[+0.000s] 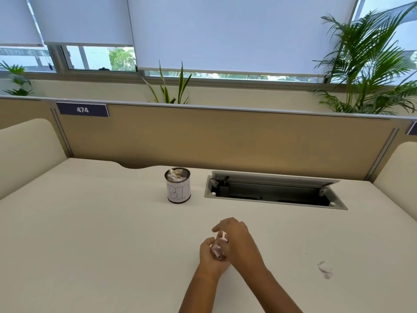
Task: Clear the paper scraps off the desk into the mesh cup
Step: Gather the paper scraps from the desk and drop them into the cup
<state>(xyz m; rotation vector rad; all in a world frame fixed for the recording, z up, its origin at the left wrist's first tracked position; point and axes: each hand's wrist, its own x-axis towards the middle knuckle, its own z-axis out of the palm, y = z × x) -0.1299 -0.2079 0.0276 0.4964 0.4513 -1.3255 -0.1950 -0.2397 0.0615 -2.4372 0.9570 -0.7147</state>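
Paper scraps [218,249], pinkish-white and crumpled into one wad, at about 5 o'clock from the mesh cup [178,188] and well apart from it, low over the desk [90,233]; gripped by the left hand [209,256] with fingers curled round the lower end, capped by the right hand [239,238] with fingers bent over the top and forefinger sticking out. Looks like the gather-and-compact step, with crumpled paper already in the cup. Calls next for a carry toward 11 o'clock and a drop over the rim, then a reach toward 4 o'clock for the lone scrap [325,268] lying on the desk.
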